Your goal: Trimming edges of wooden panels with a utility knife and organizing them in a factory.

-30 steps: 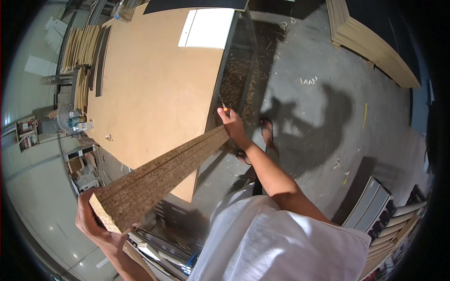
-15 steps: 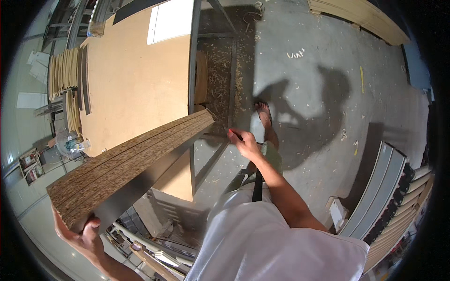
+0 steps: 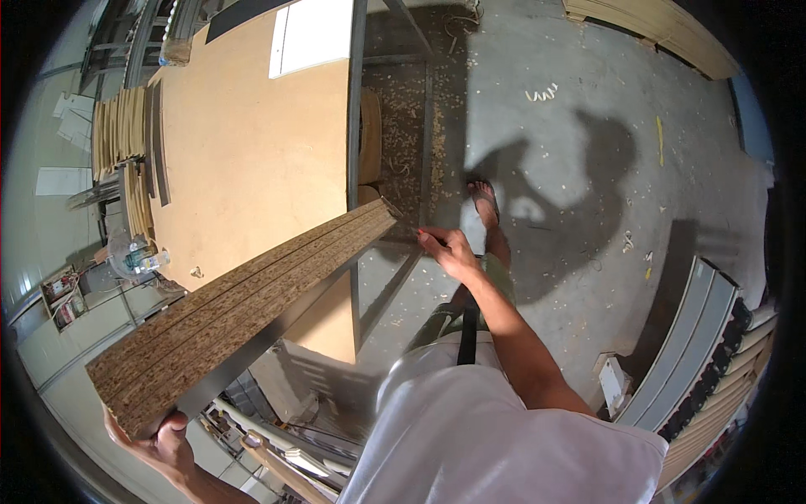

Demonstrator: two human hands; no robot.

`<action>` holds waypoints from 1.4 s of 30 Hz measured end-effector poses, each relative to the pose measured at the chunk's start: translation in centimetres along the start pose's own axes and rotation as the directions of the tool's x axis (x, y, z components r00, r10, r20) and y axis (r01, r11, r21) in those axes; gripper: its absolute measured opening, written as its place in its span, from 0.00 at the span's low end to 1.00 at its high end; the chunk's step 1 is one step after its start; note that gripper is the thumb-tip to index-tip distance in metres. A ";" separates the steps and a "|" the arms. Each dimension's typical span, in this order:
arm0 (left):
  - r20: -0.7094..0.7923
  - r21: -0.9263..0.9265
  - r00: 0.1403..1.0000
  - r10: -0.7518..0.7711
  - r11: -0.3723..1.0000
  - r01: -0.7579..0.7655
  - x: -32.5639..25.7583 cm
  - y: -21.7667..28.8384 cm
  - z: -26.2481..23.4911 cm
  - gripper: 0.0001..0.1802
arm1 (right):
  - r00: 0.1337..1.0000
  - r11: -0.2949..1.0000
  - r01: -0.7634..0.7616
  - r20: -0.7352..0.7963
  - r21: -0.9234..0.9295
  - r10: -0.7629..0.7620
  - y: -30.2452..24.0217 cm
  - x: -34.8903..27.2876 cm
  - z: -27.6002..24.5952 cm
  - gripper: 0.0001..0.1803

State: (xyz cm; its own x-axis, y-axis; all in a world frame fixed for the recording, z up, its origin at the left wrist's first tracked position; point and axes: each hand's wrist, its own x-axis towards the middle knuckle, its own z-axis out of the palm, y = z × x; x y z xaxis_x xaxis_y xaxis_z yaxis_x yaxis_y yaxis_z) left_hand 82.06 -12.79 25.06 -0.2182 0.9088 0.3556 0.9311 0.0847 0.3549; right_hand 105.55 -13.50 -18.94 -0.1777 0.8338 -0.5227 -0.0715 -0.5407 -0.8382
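Note:
My left hand [image 3: 164,445] grips the near end of a stack of particleboard strips [image 3: 243,307], thumb on the dark face and fingers behind. The stack's brown speckled edges face up, with dark lines between the strips. It slants from the lower left toward the far right, its far end by the edge of the tan-topped workbench [image 3: 260,160]. Just right of that far end, my right hand [image 3: 451,252] is closed in a pinch. A small red thing [image 3: 421,233] shows at its fingertips, too small to name.
A white panel [image 3: 311,38] lies on the bench's far end. Wood chips [image 3: 403,134] litter the grey floor. Grey-faced panels [image 3: 684,344] lean at the right, beside a row of stacked boards. A clear plastic bottle [image 3: 151,262] is at the bench's left.
The near end of the particleboard stack has dropped slightly with my left hand. My right hand stays near the far end, its pinch still closed. The whole view has shifted a little.

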 end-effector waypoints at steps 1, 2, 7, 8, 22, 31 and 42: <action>0.000 0.002 1.000 -0.002 1.000 0.002 0.2 -0.2 -0.7 0.63 | 1.000 1.000 0.010 -0.021 -0.016 -0.010 0.3 0.1 0.1 0.23; 0.102 0.056 0.995 -0.017 0.998 0.011 0.4 -0.9 -1.8 0.58 | 1.000 1.000 0.008 -0.018 -0.016 -0.008 0.8 0.3 0.4 0.23; 0.103 0.165 0.995 0.007 0.986 -0.024 -0.2 -0.7 -1.8 0.54 | 0.998 0.999 0.004 -0.056 0.049 -0.002 0.3 1.5 1.1 0.22; 0.092 0.155 0.996 0.012 0.988 -0.027 -0.2 0.2 -1.4 0.54 | 0.999 0.998 0.007 -0.051 0.057 -0.004 -0.4 2.1 1.2 0.22; -0.030 0.206 0.976 0.215 0.957 -0.204 0.8 -1.9 -0.9 0.52 | 0.998 0.999 -0.046 0.032 0.020 0.045 -0.7 3.5 0.7 0.21; 0.079 0.350 0.983 0.167 0.919 -0.184 1.4 -3.2 -2.5 0.59 | 0.988 0.975 0.139 0.042 0.173 -0.148 -2.1 9.0 2.9 0.26; 0.110 0.159 0.994 -0.012 0.987 -0.006 1.7 -0.8 0.4 0.61 | 0.962 0.688 -0.272 0.191 0.673 0.193 -4.5 7.0 3.1 0.12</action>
State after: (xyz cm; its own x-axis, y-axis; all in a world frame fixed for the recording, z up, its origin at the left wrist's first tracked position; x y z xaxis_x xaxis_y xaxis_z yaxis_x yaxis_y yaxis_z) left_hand 81.04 -11.17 25.03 -0.1955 0.9472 0.2542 0.9670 0.1429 0.2112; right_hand 101.54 -5.58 -18.37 -0.3726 0.6769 -0.6348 -0.6618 -0.6734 -0.3296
